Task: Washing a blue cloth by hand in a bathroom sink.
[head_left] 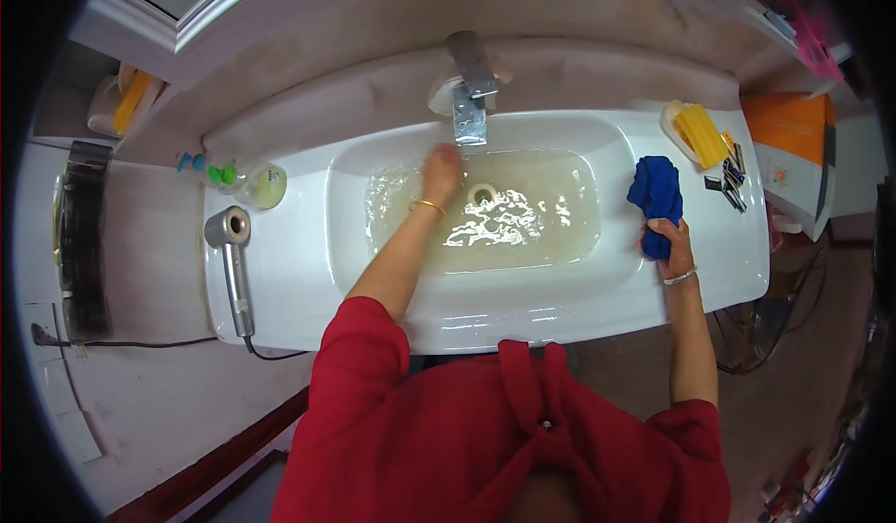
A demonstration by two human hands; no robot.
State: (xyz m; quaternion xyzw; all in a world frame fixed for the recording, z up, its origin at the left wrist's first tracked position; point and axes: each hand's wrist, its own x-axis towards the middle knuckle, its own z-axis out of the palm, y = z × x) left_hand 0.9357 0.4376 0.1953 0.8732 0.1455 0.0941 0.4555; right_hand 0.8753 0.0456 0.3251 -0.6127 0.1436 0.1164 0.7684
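A bunched blue cloth [656, 192] is gripped in my right hand [674, 243] at the right rim of the white sink [551, 310]. My left hand [442, 170] is over the basin, just below and left of the chrome faucet [469, 117]. Motion smears its fingers, and I see nothing in it. Rippling water [504, 229] covers the basin floor around the round drain [483, 194]. I cannot tell whether water is running from the spout.
On the left counter lies a grey hair dryer [233, 262] with its cord, beside a clear pump bottle [250, 185]. At the back right are a yellow soap dish or sponge [698, 135] and several small dark items [732, 182]. An orange-and-white box [791, 154] stands beyond.
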